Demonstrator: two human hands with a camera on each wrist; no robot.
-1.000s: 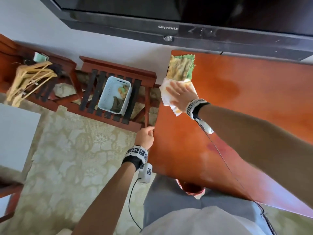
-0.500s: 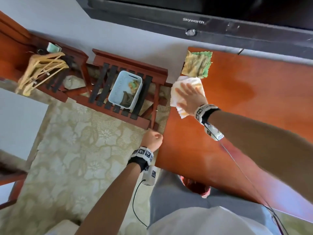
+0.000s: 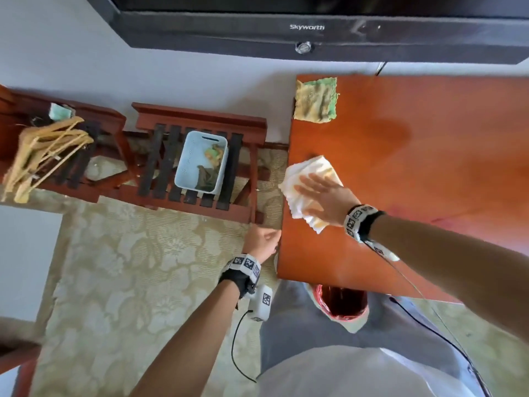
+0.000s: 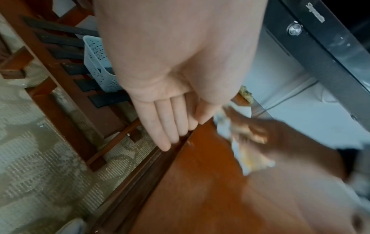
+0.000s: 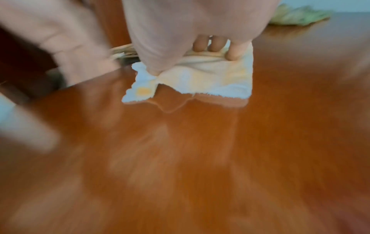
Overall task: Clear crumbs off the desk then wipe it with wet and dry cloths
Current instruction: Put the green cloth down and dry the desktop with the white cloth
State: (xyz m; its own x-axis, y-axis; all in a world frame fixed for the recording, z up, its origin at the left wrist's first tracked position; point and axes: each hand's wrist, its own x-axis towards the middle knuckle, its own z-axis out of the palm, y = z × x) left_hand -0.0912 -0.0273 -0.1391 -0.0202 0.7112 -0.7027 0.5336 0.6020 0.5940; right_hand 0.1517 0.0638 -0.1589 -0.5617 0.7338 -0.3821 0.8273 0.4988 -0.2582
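Observation:
A white cloth with yellow patches (image 3: 303, 173) lies on the red-brown desk (image 3: 429, 173) close to its left edge. My right hand (image 3: 323, 193) lies flat on it with fingers spread, pressing it down. The right wrist view shows the right hand (image 5: 186, 61) thumb and fingers bearing on the bunched cloth (image 5: 210, 79). A green and yellow cloth (image 3: 315, 100) lies alone at the desk's far left corner. My left hand (image 3: 262, 242) rests against the desk's left edge. In the left wrist view the left hand (image 4: 180, 126) has its fingers straight and together along that edge.
A pale blue basket (image 3: 200, 161) sits on a slatted wooden rack (image 3: 200, 121) left of the desk. Wooden hangers (image 3: 43, 147) lie further left. A black TV (image 3: 315, 27) hangs above the desk's far edge. A red-lined bin (image 3: 340, 305) stands under the near edge.
My right hand has slid the white cloth toward me along the left edge, away from the green cloth. My left hand's curled fingers have straightened at the desk edge.

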